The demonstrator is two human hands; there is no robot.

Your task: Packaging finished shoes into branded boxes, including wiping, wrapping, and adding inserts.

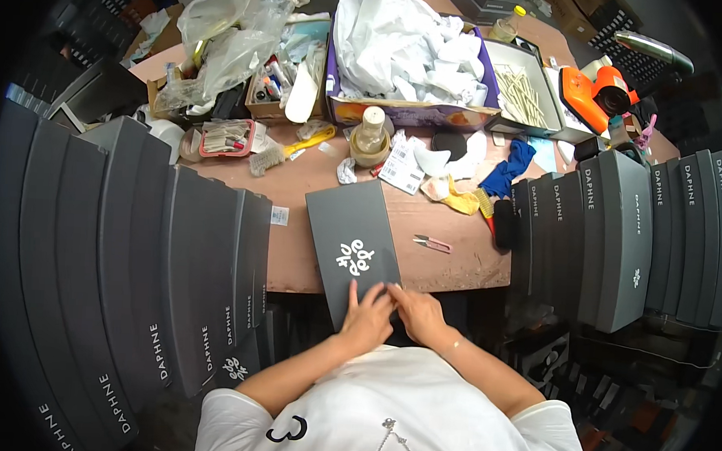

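A closed dark grey shoebox [351, 217] with a white curly print on its lid lies slightly turned on the pinkish tabletop, its near end reaching past the front edge toward my body. My left hand [367, 317] rests on the near part of the lid, fingers spread apart. Close beside it, almost touching its fingertips, my right hand [419, 314] has its fingers bent together at the box's right edge. The undersides of both hands are hidden. To the right of the box lies a small pair of pink-handled thread snips [433, 244].
Stacked dark shoeboxes wall in the left [137, 214] and right [626, 239]. Along the back stand a purple carton [416, 114] of crumpled white paper, a tray of wooden sticks [538, 124], a bottle in a bowl [371, 148] and an orange tool [584, 98]. Cloths and brushes lie before them.
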